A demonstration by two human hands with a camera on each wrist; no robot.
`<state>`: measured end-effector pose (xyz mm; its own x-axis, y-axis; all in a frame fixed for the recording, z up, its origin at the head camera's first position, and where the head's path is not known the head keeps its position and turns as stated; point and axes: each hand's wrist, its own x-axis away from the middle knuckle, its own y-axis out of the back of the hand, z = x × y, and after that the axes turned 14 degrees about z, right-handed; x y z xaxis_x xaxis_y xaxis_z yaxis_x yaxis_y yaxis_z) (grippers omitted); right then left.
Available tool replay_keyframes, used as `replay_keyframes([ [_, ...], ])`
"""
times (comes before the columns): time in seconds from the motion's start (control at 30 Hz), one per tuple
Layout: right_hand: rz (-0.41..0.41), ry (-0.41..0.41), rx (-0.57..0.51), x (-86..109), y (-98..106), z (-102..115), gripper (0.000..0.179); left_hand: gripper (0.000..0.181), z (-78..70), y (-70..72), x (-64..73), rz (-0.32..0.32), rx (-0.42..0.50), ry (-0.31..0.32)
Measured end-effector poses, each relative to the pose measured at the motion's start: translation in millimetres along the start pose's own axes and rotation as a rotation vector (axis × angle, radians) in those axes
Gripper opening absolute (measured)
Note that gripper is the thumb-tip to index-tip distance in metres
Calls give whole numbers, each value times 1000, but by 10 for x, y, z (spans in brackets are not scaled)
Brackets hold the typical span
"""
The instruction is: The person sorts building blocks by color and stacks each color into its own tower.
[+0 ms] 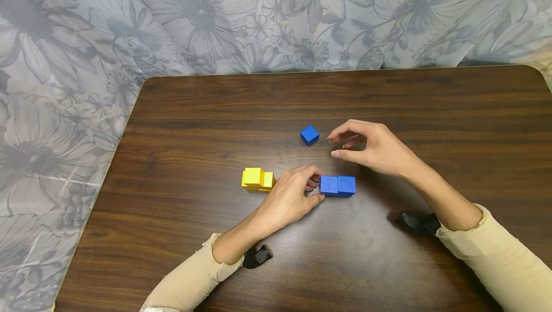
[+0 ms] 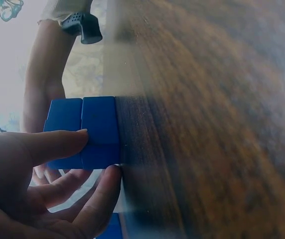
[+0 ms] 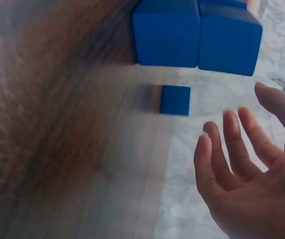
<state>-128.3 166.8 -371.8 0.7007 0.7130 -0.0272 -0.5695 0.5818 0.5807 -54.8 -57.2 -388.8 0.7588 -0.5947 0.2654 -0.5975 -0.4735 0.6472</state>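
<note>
Blue blocks [image 1: 338, 185] stand side by side and two layers high on the table. My left hand [image 1: 297, 192] is at their left end. In the left wrist view its thumb [image 2: 65, 143] lies across the face of the stacked blocks [image 2: 100, 119], with fingers curled at the end, gripping them. My right hand [image 1: 371, 146] hovers beyond and right of the stack, fingers spread from the thumb, holding nothing. Just left of its fingertips a single blue cube [image 1: 309, 135] lies on the table. The right wrist view shows that cube [image 3: 175, 100] apart from the right hand [image 3: 247, 174].
A group of yellow blocks [image 1: 258, 179] stands left of my left hand, close to its knuckles. The dark wooden table [image 1: 194, 134] ends at a far edge against a flower-patterned cloth [image 1: 207, 24]. Black straps [image 1: 257, 256] hang at both wrists.
</note>
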Motion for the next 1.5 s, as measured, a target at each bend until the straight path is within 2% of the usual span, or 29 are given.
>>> replay_keyframes([
  [0.43, -8, -96, -45, -274, 21, -115, 33, 32, 1, -4, -8, 2, -15, 3],
  [0.6, 0, -85, -12, -353, 20, -150, 37, 32, -4, -5, -5, 4, -14, 11],
  [0.87, 36, -127, 40, -451, 19, -215, 47, 35, -23, -7, -8, 15, -23, 11],
  [1.17, 91, -109, 68, -550, -11, -246, 44, 34, -10, -10, 6, 7, -18, 10],
  [1.5, 110, -138, 128, -586, -29, -265, 35, 33, -4, -1, 1, 7, -23, 16],
])
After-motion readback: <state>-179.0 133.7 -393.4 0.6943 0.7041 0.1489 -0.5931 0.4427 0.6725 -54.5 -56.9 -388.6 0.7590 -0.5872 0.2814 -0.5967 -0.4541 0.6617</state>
